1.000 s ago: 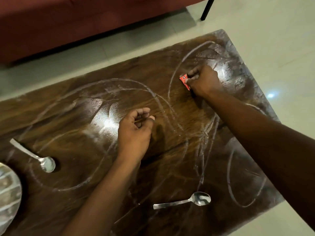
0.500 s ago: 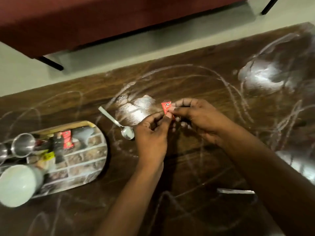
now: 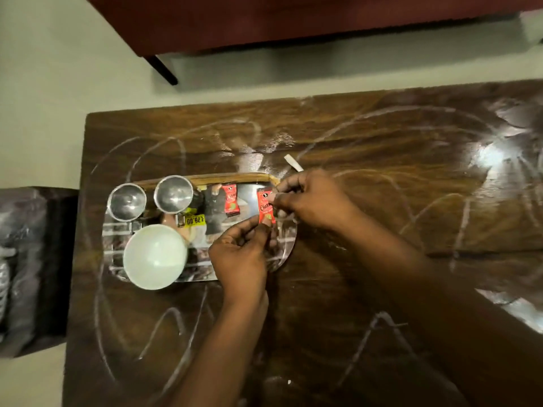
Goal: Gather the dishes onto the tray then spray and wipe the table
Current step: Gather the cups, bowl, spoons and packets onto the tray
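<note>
Table (image 3: pixel 367 289): dark wood, white smears across whole top, unwiped. Tray (image 3: pixel 205 178) near left edge, bearing white bowl (image 3: pixel 155 257) at near left corner, two steel cups (image 3: pixel 127 202) along far edge, one red sachet (image 3: pixel 231 199) lying flat. Spoon (image 3: pixel 293 163) handle off tray's far right corner, bowl hidden. Right hand (image 3: pixel 311 201) pinching top of second red sachet (image 3: pixel 265 207); left hand (image 3: pixel 239 255) pinching bottom. Long axis far-to-near, directly over tray's right end. Likely next: straight drop.
</note>
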The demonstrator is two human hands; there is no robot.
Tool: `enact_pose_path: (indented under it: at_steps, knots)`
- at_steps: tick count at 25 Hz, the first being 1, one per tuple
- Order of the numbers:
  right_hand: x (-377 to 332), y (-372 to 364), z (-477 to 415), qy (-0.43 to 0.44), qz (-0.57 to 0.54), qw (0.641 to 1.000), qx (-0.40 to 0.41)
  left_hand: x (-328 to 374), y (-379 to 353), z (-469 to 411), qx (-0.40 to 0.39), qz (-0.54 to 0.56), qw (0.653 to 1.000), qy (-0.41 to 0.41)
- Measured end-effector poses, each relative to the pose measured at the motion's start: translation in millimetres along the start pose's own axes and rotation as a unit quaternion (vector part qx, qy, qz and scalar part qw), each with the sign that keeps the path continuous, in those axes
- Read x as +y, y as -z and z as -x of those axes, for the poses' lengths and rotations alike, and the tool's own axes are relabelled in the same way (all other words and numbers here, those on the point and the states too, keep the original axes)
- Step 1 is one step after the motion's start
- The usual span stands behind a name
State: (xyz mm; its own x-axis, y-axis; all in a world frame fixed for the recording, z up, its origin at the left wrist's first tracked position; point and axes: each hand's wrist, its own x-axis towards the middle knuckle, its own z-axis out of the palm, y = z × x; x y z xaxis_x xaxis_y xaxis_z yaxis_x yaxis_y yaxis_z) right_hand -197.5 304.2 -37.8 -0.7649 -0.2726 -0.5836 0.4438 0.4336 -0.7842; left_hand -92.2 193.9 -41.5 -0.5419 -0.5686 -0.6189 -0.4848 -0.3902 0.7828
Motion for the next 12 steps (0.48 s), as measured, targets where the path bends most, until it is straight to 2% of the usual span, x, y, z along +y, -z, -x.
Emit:
enact_pose_path:
  at_steps: [5,12]
  knots:
    - [-13,-28,-25,-0.004,0.077,0.996,0.032,0,9,-21,0.040,0.046,0.997,0.050]
    - [-20,-37,-38,0.028,0.219,0.971,0.087,0,8,-28,0.024,0.044,0.997,0.058]
